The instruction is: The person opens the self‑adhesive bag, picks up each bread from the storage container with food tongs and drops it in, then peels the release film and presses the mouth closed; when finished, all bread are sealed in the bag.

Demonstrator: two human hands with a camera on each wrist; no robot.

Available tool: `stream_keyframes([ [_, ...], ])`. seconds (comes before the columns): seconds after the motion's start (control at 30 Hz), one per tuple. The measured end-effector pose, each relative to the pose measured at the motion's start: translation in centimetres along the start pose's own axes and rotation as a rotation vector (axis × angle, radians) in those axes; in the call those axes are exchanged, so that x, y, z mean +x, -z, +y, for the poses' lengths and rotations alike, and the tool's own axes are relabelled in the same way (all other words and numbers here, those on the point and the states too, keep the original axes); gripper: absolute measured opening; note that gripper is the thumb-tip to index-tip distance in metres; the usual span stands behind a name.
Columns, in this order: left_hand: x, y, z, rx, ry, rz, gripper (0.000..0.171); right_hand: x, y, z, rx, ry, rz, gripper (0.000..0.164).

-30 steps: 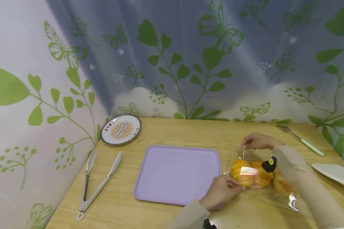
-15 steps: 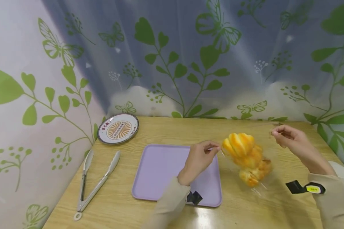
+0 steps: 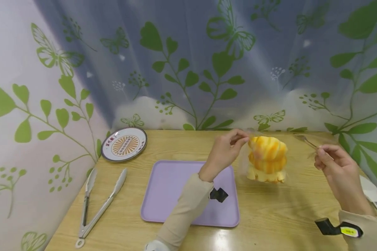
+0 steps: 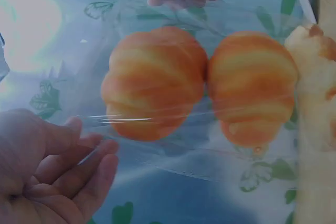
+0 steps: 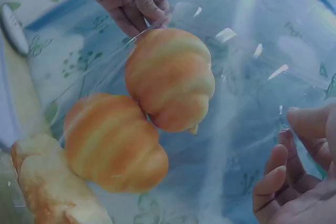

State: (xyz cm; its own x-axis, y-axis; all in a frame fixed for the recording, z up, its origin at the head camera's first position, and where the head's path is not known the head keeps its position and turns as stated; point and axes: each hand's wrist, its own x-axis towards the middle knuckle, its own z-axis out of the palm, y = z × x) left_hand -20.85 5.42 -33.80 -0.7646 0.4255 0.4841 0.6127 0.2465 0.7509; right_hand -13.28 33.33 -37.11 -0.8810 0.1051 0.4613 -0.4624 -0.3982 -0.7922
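Observation:
My left hand point(image 3: 224, 150) pinches one side of the mouth of a clear plastic bag point(image 4: 189, 174), held up over the table just right of the tray. Opposite it, my right hand point(image 3: 339, 174) pinches the other side between thumb and index finger, stretching the film wide. Inside hang two orange-yellow striped bread rolls point(image 4: 155, 85), side by side, seen clearly in both wrist views. Below them sits a paler, browned piece of bread point(image 5: 50, 182), partly cut off by the frame edge in those views.
A lilac tray point(image 3: 163, 188) lies left of the bag, partly under my left forearm. Spread metal tongs point(image 3: 102, 209) and a patterned plate point(image 3: 124, 144) are farther left. A fork-like utensil point(image 3: 304, 139) and a white spatula point(image 3: 370, 190) lie at the right. A leaf-print curtain point(image 3: 176, 104) hangs behind.
The bag of bread has risen from lying on the table to hanging between my hands. My left hand has moved up and away from me; my right has gone right, spreading the film.

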Motion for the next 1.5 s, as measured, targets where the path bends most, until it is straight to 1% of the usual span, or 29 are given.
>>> stream_keyframes([
  [0.1,-0.2,-0.7,-0.6,0.015,0.052,-0.03,0.02,-0.8,0.3,0.5,-0.096,-0.027,0.034,0.024],
  [0.13,-0.3,-1.0,-0.8,0.015,0.065,-0.034,0.019,-1.0,0.3,0.7,-0.14,-0.04,0.058,0.023],
  [0.2,-0.3,-1.4,-1.1,0.004,0.074,-0.034,0.018,-1.2,0.4,1.0,-0.197,-0.049,0.083,0.021],
  [0.3,-0.4,-2.0,-1.2,-0.002,0.052,-0.024,0.016,-1.3,0.4,1.3,-0.253,-0.043,0.119,0.019],
  [0.4,-0.3,-2.4,-1.1,0.037,0.013,-0.003,0.015,-1.2,0.2,1.1,-0.277,-0.042,0.136,0.02],
  [0.47,-0.3,-2.3,-1.0,0.067,-0.002,0.016,0.018,-1.1,-0.1,0.8,-0.294,-0.034,0.167,0.022],
  [0.5,-0.2,-2.2,-0.9,0.074,-0.009,0.026,0.022,-1.0,-0.2,0.6,-0.302,-0.025,0.198,0.022],
  [0.63,0.0,-1.8,-0.9,0.045,-0.053,0.054,0.032,-0.9,-0.6,-0.2,-0.333,0.023,0.363,0.02],
  [0.7,0.0,-1.9,-1.1,0.016,-0.064,0.047,0.034,-1.1,-0.5,-0.5,-0.362,0.0,0.387,0.019],
  [0.77,-0.2,-2.3,-1.5,-0.021,-0.052,0.027,0.035,-1.4,-0.1,-0.4,-0.381,-0.051,0.359,0.019],
  [0.83,-0.4,-2.8,-1.9,-0.066,-0.02,0.017,0.036,-1.7,0.3,-0.2,-0.379,-0.102,0.303,0.019],
  [0.9,-0.7,-3.4,-2.2,-0.113,0.011,0.021,0.038,-2.0,0.6,0.2,-0.369,-0.121,0.269,0.019],
  [0.97,-0.8,-3.8,-2.3,-0.164,0.029,0.039,0.043,-2.1,0.7,0.5,-0.342,-0.099,0.265,0.019],
  [1.03,-0.9,-4.2,-2.3,-0.19,0.051,0.054,0.051,-2.1,0.6,0.7,-0.324,-0.07,0.268,0.019],
  [1.1,-0.8,-4.4,-2.2,-0.22,0.09,0.064,0.059,-1.9,0.5,0.9,-0.319,-0.051,0.275,0.018],
  [1.17,-0.7,-4.5,-2.0,-0.22,0.129,0.085,0.055,-1.7,0.2,0.9,-0.323,-0.054,0.287,0.017],
  [1.27,-0.3,-4.4,-1.8,-0.183,0.167,0.12,0.036,-1.4,-0.2,0.7,-0.339,-0.072,0.318,0.014],
  [1.3,-0.2,-4.3,-1.7,-0.168,0.168,0.136,0.031,-1.2,-0.3,0.6,-0.324,-0.071,0.34,0.013],
  [1.37,-0.1,-4.2,-1.7,-0.155,0.17,0.162,0.029,-1.0,-0.6,0.4,-0.296,-0.055,0.406,0.012],
  [1.4,0.0,-4.2,-1.7,-0.168,0.172,0.17,0.029,-0.9,-0.8,0.3,-0.271,-0.041,0.438,0.012],
  [1.43,0.0,-4.2,-1.6,-0.199,0.174,0.172,0.029,-0.9,-0.9,0.3,-0.246,-0.029,0.463,0.013],
  [1.5,0.0,-4.4,-1.7,-0.263,0.189,0.15,0.03,-0.9,-1.0,0.3,-0.234,-0.022,0.492,0.017],
])
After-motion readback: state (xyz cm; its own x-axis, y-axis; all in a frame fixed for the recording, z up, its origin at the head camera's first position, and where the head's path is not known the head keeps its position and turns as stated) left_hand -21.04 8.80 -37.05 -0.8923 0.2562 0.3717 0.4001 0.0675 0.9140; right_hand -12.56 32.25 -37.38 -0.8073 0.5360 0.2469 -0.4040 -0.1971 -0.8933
